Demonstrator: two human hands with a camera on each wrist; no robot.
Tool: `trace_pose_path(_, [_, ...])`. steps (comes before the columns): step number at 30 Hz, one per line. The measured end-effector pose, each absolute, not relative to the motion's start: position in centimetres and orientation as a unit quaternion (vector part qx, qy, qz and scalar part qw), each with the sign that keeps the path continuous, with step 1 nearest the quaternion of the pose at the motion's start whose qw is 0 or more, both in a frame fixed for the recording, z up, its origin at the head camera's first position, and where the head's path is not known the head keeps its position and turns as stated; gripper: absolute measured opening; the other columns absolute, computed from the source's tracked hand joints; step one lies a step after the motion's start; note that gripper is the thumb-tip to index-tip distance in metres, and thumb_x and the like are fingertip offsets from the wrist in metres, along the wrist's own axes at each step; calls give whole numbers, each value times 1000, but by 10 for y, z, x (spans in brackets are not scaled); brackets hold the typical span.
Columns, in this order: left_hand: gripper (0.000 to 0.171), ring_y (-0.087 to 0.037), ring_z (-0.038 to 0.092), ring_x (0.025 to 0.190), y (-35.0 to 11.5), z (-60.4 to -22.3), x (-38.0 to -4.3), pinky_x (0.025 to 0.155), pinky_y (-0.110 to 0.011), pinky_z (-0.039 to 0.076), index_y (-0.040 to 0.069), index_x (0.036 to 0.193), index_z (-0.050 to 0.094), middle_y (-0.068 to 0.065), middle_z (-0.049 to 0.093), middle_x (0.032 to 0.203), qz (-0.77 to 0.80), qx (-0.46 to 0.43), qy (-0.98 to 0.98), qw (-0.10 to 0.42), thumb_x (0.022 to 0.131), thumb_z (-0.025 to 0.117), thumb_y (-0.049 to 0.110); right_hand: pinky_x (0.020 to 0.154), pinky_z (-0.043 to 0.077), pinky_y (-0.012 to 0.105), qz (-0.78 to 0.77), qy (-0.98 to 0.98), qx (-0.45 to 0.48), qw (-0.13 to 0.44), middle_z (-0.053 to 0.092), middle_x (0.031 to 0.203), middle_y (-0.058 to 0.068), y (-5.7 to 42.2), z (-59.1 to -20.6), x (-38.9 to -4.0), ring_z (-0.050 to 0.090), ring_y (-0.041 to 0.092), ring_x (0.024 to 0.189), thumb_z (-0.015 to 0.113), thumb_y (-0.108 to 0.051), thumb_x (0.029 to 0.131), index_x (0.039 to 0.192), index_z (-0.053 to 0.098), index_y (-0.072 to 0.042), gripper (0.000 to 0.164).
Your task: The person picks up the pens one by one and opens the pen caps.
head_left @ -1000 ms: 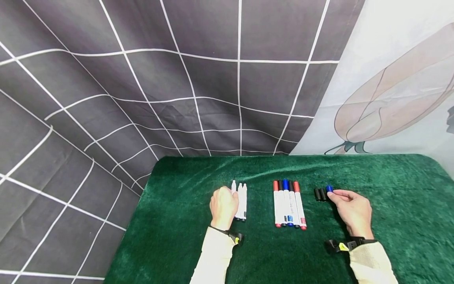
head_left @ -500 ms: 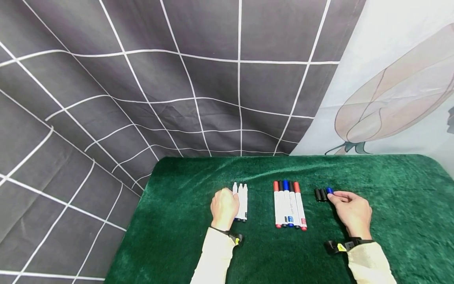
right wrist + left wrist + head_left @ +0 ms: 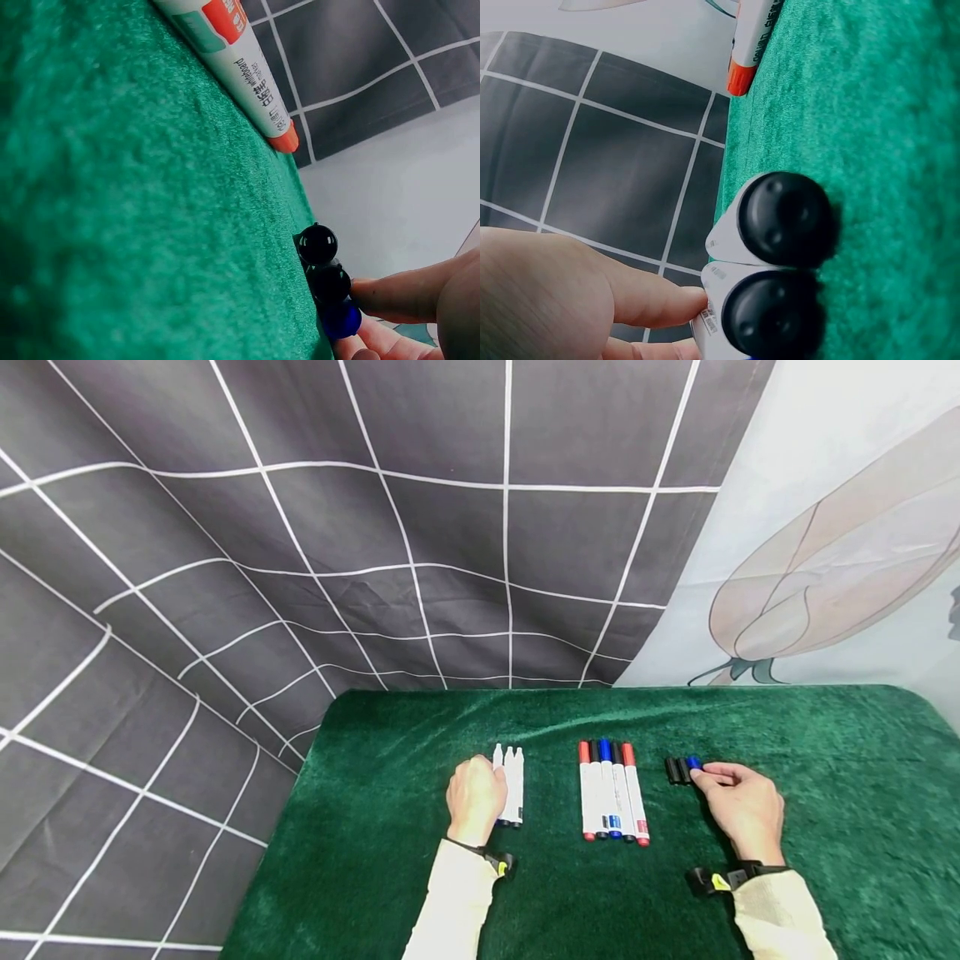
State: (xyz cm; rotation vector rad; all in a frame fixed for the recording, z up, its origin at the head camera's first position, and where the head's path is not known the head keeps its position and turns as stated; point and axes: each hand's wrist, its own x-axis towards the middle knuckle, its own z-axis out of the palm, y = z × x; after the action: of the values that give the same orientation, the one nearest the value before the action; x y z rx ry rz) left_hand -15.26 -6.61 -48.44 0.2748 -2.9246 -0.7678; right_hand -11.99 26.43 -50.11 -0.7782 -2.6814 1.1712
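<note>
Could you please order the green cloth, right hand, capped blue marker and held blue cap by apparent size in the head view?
1. Green cloth
2. Right hand
3. Capped blue marker
4. Held blue cap, partly covered

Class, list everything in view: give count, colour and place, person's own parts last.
Capped markers: five, white with red, black, blue ends, mid-table
Uncapped markers: three, white, left of the capped ones
Caps: three, two black, one blue, right of the capped markers
Tablecloth: one, green, beneath the markers
Grid sheet: one, grey and white, behind and left
Printed sheet: one, mostly white, back right
Wrist straps: two, black, both wrists
Sleeves: two, cream, both arms
Left hand: one, bare, touching the uncapped markers
Right hand: one, bare, pinching the blue cap
</note>
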Motion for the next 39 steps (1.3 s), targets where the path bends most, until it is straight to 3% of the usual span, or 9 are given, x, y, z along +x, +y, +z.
trace_pose_path(21, [26, -35, 65, 67, -67, -484, -152, 58, -46, 48, 8, 67, 64, -14, 65, 72, -252, 82, -962, 66, 91, 67, 19, 72, 38, 39, 390, -879, -267, 62, 76, 94, 12, 264, -502, -121, 62, 34, 97, 68, -39, 93, 112, 73, -2, 41])
trace_pose_path(35, [31, -30, 61, 62, -68, -481, -152, 57, -45, 47, 11, 64, 60, -10, 61, 66, -239, 85, -967, 31, 92, 66, 21, 69, 39, 38, 391, -879, -266, 61, 75, 96, 13, 263, -501, -121, 63, 33, 94, 67, -39, 94, 111, 73, -3, 41])
trace_pose_path(39, [26, -36, 65, 67, -65, -480, -150, 59, -48, 49, 5, 72, 64, -15, 64, 73, -213, 84, -971, 75, 91, 68, 24, 70, 39, 39, 390, -879, -267, 64, 75, 95, 13, 263, -501, -120, 63, 33, 95, 66, -40, 94, 111, 73, -2, 41])
